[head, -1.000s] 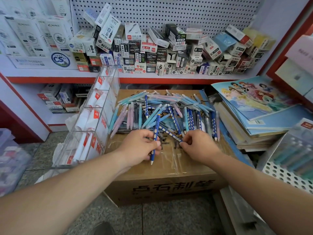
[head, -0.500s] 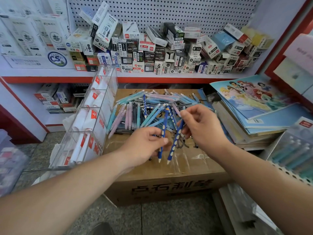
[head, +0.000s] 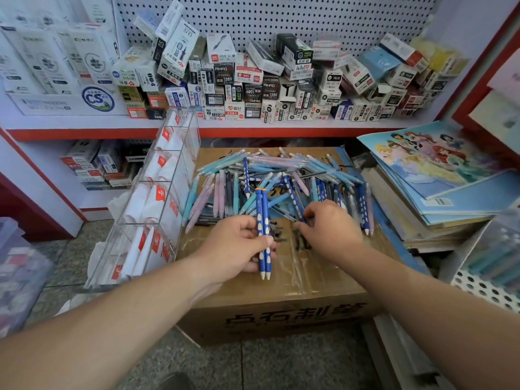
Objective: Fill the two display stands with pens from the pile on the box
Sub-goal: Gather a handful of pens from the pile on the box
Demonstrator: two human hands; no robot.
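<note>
Fingers (head: 244,220) and thumb of the left hand (head: 233,246) are wrapped round two blue pens (head: 262,209) with pale dots. The pens lie side by side, orange ends toward 12 o'clock and white tips toward 6 o'clock. They are held over the near part of the cardboard box (head: 281,288).

Fingers (head: 302,228) of the right hand (head: 330,232) are curled. Their tips are at the near end of a third dotted pen (head: 292,197), which lies slanted at the pile's near edge. Whether they pinch it cannot be told, since the hand shows only its back.

The pen pile (head: 270,170) covers the far half of the box top. It mixes pale blue, pink and dark blue barrels, most pointing roughly between 12 and 6 o'clock.

At 9 o'clock, touching the box's left side, leans a clear display stand (head: 168,175). It is divided into compartments that hold white paper inserts with red marks.

At 3 o'clock a stack of books (head: 439,175) lies against the box. A cartoon-covered book is on top.

At 4 o'clock a second clear holder (head: 498,249) stands on a perforated white tray. Its contents are blurred.

At 12 o'clock a white shelf (head: 84,122) with a red edge carries many small stationery cartons (head: 253,80) before a pegboard.
</note>
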